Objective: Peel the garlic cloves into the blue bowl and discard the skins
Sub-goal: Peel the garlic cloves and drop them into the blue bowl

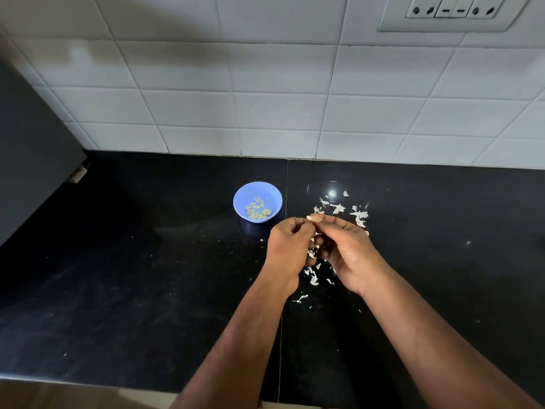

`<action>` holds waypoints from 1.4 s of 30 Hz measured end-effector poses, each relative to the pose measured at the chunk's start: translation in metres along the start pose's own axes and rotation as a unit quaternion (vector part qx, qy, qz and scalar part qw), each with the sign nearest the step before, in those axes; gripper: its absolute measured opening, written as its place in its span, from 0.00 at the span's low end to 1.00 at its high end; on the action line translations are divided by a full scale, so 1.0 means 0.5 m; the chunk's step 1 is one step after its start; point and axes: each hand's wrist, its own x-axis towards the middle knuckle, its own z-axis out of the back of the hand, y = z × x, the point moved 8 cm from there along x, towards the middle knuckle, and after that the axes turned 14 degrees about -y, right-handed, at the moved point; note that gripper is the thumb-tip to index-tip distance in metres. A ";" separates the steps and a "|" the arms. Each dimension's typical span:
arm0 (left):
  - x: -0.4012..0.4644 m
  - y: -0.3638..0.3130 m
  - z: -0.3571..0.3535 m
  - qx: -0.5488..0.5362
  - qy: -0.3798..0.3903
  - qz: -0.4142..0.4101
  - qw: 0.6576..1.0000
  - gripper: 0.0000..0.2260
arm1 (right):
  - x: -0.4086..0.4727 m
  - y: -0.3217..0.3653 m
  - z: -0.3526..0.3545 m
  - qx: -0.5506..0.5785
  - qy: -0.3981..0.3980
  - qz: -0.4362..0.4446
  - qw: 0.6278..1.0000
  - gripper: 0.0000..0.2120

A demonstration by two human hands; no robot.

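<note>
A small blue bowl (pixel 257 192) stands on the black counter and holds several peeled garlic cloves (pixel 257 212). Just right of it, both hands meet above the counter. My left hand (pixel 288 246) and my right hand (pixel 348 249) pinch one pale garlic clove (pixel 314 218) between their fingertips. Papery white garlic skins (pixel 358 215) lie scattered on the counter beyond my right hand, and more skins (pixel 313 277) lie under and between my hands.
The black stone counter (pixel 147 276) runs to a white tiled wall (pixel 265 98) at the back. A dark cabinet side (pixel 29 157) stands at the left. A wall socket panel (pixel 448 11) is at the upper right. The counter's front edge (pixel 88 382) is near me.
</note>
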 end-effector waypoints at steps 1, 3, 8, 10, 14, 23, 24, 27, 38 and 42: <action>-0.001 0.001 0.001 0.011 0.007 0.000 1.000 0.06 | 0.000 0.002 -0.004 -0.009 0.007 -0.005 1.000 0.03; 0.003 0.002 0.013 0.012 0.006 0.009 1.000 0.07 | 0.004 0.007 -0.011 -0.013 0.021 -0.009 1.000 0.02; 0.030 -0.013 0.104 -0.009 -0.092 0.013 0.996 0.12 | 0.030 0.017 -0.048 -0.059 0.025 0.010 0.998 0.04; 0.039 -0.022 0.140 0.000 -0.121 0.001 0.993 0.14 | 0.048 0.022 -0.071 -0.076 0.009 0.024 0.997 0.04; 0.052 -0.033 0.194 0.010 -0.145 -0.027 0.989 0.14 | 0.075 0.041 -0.133 -0.133 -0.018 0.079 0.988 0.03; 0.053 -0.018 0.273 0.034 -0.198 -0.060 0.978 0.13 | 0.103 0.043 -0.201 -0.222 -0.053 0.161 0.960 0.08; 0.052 -0.016 0.273 0.037 -0.197 -0.059 0.978 0.11 | 0.102 0.043 -0.201 -0.222 -0.057 0.162 0.960 0.08; 0.050 -0.016 0.266 0.030 -0.183 -0.060 0.981 0.09 | 0.094 0.034 -0.211 -0.211 -0.043 0.146 0.966 0.09; 0.065 -0.029 0.215 -0.133 -0.134 -0.018 0.982 0.06 | 0.020 -0.031 -0.226 -0.075 0.055 0.006 0.996 0.09; 0.054 -0.026 0.203 -0.146 -0.128 -0.060 0.979 0.06 | -0.019 -0.066 -0.232 0.059 0.064 -0.128 0.988 0.07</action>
